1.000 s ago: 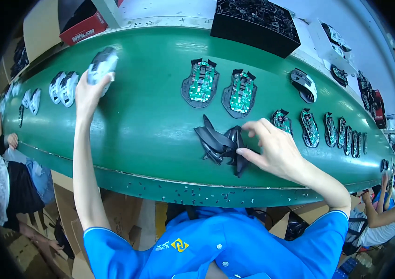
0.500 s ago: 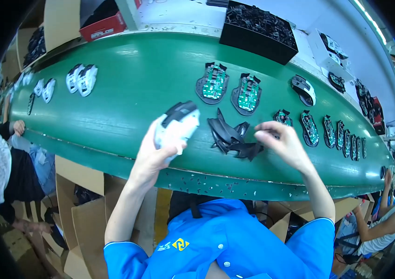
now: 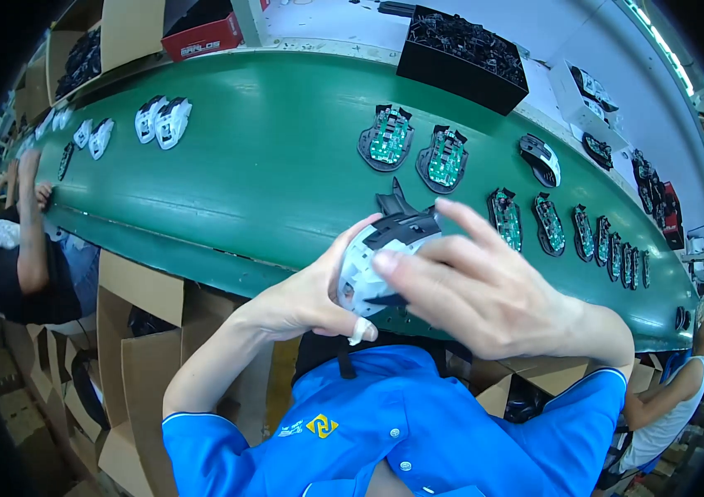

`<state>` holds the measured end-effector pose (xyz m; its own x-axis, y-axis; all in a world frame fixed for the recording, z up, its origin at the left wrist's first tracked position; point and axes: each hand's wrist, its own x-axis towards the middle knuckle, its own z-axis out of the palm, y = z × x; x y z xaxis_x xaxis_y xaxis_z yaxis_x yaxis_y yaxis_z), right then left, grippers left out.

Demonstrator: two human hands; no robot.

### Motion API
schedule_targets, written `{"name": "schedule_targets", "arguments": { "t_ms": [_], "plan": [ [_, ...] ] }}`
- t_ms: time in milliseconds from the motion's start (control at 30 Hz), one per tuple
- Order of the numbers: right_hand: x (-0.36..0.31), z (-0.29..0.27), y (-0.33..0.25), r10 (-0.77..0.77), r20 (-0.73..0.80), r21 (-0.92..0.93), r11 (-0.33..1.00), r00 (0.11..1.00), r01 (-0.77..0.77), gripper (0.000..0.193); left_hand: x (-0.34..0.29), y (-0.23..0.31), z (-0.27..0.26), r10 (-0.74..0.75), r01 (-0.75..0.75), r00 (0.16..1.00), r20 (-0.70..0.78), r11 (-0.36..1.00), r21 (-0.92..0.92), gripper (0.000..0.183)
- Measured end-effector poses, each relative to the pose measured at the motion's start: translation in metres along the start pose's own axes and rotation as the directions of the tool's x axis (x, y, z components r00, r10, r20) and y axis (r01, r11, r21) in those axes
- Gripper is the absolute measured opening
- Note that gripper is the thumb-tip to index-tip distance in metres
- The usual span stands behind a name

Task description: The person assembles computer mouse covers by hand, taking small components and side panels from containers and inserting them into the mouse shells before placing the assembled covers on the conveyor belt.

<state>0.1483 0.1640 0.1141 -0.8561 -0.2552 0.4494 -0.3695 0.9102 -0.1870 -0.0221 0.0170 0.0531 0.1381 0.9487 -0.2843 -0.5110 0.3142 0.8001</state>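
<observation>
My left hand (image 3: 310, 298) grips a white and black computer mouse shell (image 3: 360, 269) from its left side, thumb along the lower edge. A white wrap covers the thumb's tip. Over the shell's right half comes my right hand (image 3: 484, 290), thumb and fingers drawn in close to the shell's face. Whatever lies between its fingertips is hidden. Just behind the shell, black plastic parts (image 3: 394, 199) show on the green work surface (image 3: 269, 166), mostly covered by the shell and my hands.
Mouse bases with green circuit boards (image 3: 387, 141) lie beyond my hands and along the right. An assembled mouse (image 3: 541, 159) is at right. White shells (image 3: 171, 124) lie at left. A black box (image 3: 459, 91) of small parts stands behind. Co-workers (image 3: 33, 240) sit on both sides.
My left hand has brought the mouse shell rightward and nearer my body. My right hand has left the black parts and come left over the shell.
</observation>
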Motion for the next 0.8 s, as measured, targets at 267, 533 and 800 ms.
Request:
{"name": "schedule_targets", "arguments": {
  "t_ms": [267, 533, 800],
  "plan": [
    [0.003, 0.011, -0.014, -0.086, 0.059, 0.061, 0.995, 0.995, 0.083, 0.051, -0.011, -0.004, 0.016, 0.117, -0.112, 0.992, -0.048, 0.989, 0.093, 0.109],
    [0.001, 0.01, -0.011, -0.05, -0.073, 0.119, 0.991, 0.996, 0.059, 0.051, -0.023, -0.009, 0.023, 0.291, -0.248, 0.952, -0.096, 0.916, 0.315, 0.104],
    [-0.023, 0.021, -0.006, 0.548, -0.073, 0.56, 0.714, 0.833, -0.42, 0.045, -0.03, -0.017, 0.026, 0.413, -0.333, 0.883, -0.224, 0.886, 0.322, 0.104]
  ]
}}
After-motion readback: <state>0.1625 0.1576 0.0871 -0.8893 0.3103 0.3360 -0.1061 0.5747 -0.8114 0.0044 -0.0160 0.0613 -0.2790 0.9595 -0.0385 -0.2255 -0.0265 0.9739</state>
